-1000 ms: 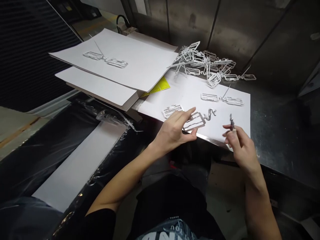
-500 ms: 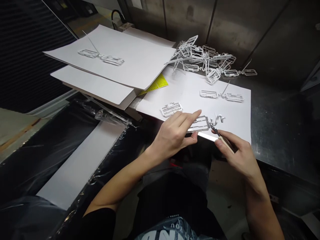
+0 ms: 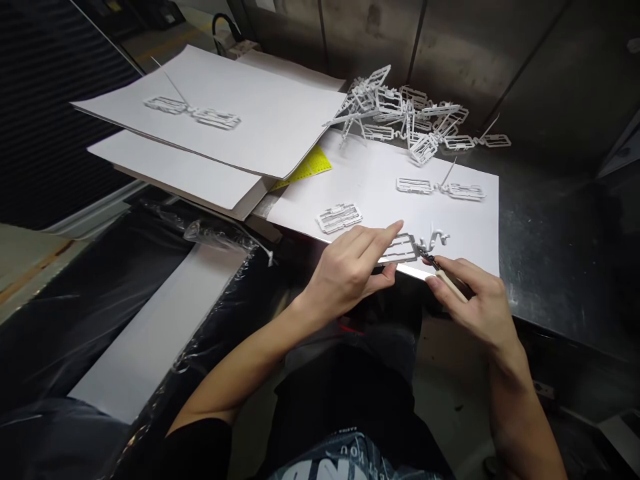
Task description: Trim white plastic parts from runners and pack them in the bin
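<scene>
My left hand (image 3: pixel 353 263) grips a white plastic frame (image 3: pixel 401 248) between thumb and fingers, just above the front edge of a white sheet (image 3: pixel 373 173). A curled white runner (image 3: pixel 439 239) sits at the right end of that frame. In my right hand (image 3: pixel 473 293) is a pair of side cutters (image 3: pixel 445 277) with pale handles. The cutter jaws touch the frame's right end beside the runner; whether they are closed I cannot make out. Behind my left hand a separate white frame (image 3: pixel 339 218) lies flat. Farther back rests a joined pair of frames (image 3: pixel 465 191) with a thin upright stem.
A tangled heap of white moulded frames (image 3: pixel 390 107) lies along the metal wall. To the left, stacked white boards (image 3: pixel 260 140) carry another pair of frames (image 3: pixel 217 119). A yellow perforated sheet (image 3: pixel 313 163) pokes out beneath. Black plastic film (image 3: pixel 220 293) hangs at the lower left.
The cutter jaws have shifted slightly left, closer against the frame's right end. My left hand keeps its hold almost unmoved. The whole view has shifted a little.
</scene>
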`<act>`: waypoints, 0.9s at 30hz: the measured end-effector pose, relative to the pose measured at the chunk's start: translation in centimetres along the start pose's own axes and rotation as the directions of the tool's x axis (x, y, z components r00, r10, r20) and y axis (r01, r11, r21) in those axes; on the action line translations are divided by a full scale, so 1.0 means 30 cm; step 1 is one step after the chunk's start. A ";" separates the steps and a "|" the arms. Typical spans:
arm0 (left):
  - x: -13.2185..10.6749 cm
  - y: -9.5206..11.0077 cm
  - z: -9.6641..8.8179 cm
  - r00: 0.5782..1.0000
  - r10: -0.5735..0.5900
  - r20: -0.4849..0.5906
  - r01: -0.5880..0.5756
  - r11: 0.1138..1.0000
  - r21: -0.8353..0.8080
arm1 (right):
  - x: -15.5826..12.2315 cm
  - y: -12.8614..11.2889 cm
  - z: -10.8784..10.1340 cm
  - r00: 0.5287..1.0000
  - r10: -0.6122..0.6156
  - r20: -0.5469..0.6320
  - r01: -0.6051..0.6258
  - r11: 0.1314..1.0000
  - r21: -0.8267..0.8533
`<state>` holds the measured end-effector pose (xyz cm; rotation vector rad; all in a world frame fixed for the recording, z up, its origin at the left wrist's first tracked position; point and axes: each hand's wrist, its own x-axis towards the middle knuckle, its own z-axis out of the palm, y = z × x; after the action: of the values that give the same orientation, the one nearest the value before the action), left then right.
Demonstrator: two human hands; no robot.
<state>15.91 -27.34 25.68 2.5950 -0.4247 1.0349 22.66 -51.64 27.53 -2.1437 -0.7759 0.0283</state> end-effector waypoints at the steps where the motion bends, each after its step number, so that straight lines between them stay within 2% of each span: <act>1: -0.002 -0.002 0.007 1.000 -0.008 0.006 0.008 1.000 0.002 | 0.003 0.008 0.003 1.000 0.001 0.000 -0.001 1.000 0.001; 7: -0.019 -0.013 0.071 0.993 -0.065 0.103 0.067 0.998 -0.018 | 0.007 0.061 0.055 0.995 0.101 0.002 -0.101 0.994 0.052; 10: -0.033 -0.031 0.091 0.981 -0.138 0.140 0.143 0.989 -0.030 | 0.002 0.090 0.067 0.993 0.092 -0.076 -0.091 0.996 0.024; 13: -0.050 -0.087 0.085 0.937 -0.324 0.134 0.318 0.946 0.063 | 0.002 0.147 0.045 0.964 0.107 -0.245 -0.143 0.981 -0.133; 15: -0.062 -0.142 0.072 0.895 -0.432 0.110 0.416 0.898 0.147 | 0.011 0.200 0.022 0.932 0.146 -0.331 -0.241 0.933 -0.268; 17: -0.072 -0.195 0.064 0.862 -0.495 0.112 0.468 0.860 0.205 | 0.037 0.248 0.009 0.919 0.124 -0.374 -0.286 0.862 -0.418; 18: -0.076 -0.216 0.064 0.849 -0.513 0.124 0.479 0.848 0.224 | 0.059 0.264 0.011 0.926 0.079 -0.369 -0.266 0.831 -0.488; 20: -0.081 -0.243 0.072 0.835 -0.528 0.155 0.485 0.839 0.248 | 0.127 0.273 0.033 0.956 -0.048 -0.290 -0.134 0.808 -0.574; 22: -0.083 -0.248 0.088 0.831 -0.527 0.177 0.477 0.840 0.259 | 0.226 0.251 0.076 0.975 -0.145 -0.171 0.030 0.839 -0.543; 24: -0.085 -0.240 0.102 0.840 -0.510 0.182 0.459 0.849 0.261 | 0.343 0.207 0.127 0.985 -0.155 -0.073 0.101 0.870 -0.483; 27: -0.095 -0.219 0.106 0.888 -0.430 0.162 0.392 0.893 0.221 | 0.500 0.137 0.182 0.998 -0.067 0.004 0.059 0.845 -0.531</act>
<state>18.38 -22.20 20.32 2.7908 0.1909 0.6858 35.42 -41.60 24.59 -2.6342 -0.9245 -0.2691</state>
